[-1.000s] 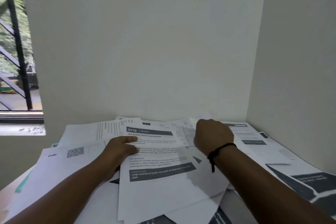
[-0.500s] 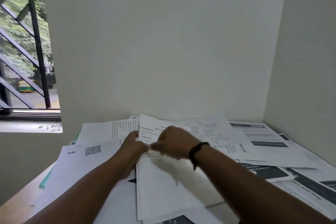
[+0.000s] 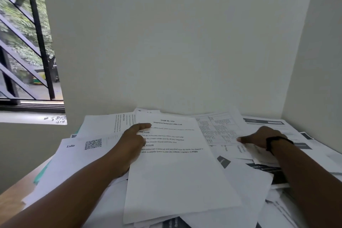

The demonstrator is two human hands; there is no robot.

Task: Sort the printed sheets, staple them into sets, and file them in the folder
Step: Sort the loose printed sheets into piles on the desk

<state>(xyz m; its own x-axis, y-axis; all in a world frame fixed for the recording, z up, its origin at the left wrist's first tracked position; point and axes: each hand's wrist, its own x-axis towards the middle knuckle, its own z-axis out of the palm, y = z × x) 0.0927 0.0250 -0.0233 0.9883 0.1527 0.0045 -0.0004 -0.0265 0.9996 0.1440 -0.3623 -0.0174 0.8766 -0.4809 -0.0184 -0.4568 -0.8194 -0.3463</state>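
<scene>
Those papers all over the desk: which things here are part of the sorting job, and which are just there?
Part of the job:
- Task ID sheet on top, left hand resting on its edge
- table-printed sheet, right hand touching it
- QR-code sheet
- dark-banner sheets

Just there:
- window
- wooden desk
- black wristband

No stapler or folder can be seen.

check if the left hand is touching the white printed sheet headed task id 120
Touching. The head view shows the left hand lying flat on the left edge of the white printed sheet headed TASK ID 120, index finger stretched over its text lines.
</scene>
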